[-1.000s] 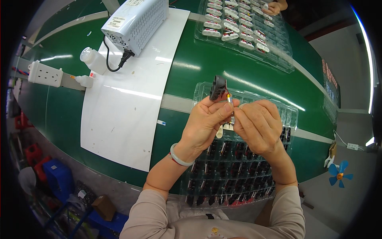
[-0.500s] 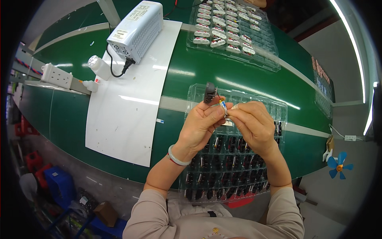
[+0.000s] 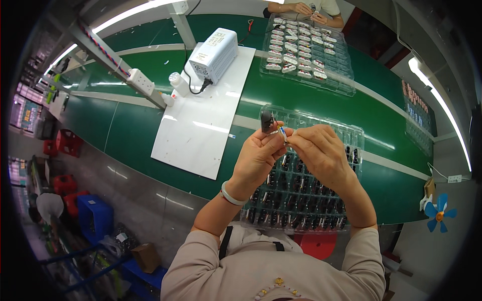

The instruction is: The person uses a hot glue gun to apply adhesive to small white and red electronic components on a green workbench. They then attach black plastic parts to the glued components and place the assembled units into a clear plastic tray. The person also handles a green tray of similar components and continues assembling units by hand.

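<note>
Above a clear plastic tray (image 3: 346,131), my left hand (image 3: 252,159) is closed round a small black plastic housing (image 3: 266,121) that sticks up past its fingers. A thin wire joins the housing to a small battery (image 3: 282,133) with a silver, blue and yellow wrap. The battery lies between my left fingertips, and my right hand (image 3: 321,153) pinches at its lower end. My right fingers hide whatever else may be in that pinch. Several black housings (image 3: 293,200) with silvery pieces sit in the tray's pockets below my hands.
A white board (image 3: 193,145) bears a pale power unit (image 3: 215,55) with a black plug and a white bottle (image 3: 178,84). Farther off, another tray (image 3: 336,86) holds white parts. A co-worker's hands (image 3: 311,15) are beyond it. A blue fan (image 3: 440,214) stands at right.
The view has tilted up and shifted, bringing the co-worker's hands into sight. My hands keep the same hold; the black housing has turned slightly.
</note>
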The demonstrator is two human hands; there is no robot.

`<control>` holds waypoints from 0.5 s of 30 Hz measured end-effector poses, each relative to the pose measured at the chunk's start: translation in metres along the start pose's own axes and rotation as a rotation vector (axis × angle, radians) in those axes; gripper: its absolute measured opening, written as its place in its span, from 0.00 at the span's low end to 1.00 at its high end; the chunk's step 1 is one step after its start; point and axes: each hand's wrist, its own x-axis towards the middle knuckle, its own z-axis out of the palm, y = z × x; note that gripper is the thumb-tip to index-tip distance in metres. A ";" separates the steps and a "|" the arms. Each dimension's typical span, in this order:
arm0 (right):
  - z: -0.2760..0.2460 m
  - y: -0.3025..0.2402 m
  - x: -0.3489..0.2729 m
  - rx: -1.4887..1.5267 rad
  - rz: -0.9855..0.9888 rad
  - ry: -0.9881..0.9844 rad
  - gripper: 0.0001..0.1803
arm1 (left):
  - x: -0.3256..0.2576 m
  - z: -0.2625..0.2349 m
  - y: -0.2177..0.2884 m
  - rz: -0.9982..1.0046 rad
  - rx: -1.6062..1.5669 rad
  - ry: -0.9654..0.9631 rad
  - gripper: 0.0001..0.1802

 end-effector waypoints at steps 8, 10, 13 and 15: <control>-0.026 -0.049 0.005 -0.085 -0.088 0.041 0.14 | -0.054 0.027 0.003 0.157 0.079 0.035 0.18; -0.026 -0.059 0.008 -0.116 -0.107 0.075 0.13 | -0.062 0.026 0.001 0.241 0.127 0.022 0.18; -0.020 -0.069 0.010 -0.129 -0.038 0.161 0.10 | -0.072 0.027 0.007 0.319 0.213 -0.003 0.19; -0.016 -0.069 0.016 -0.114 0.054 0.250 0.10 | -0.082 0.024 0.013 0.290 0.209 0.015 0.23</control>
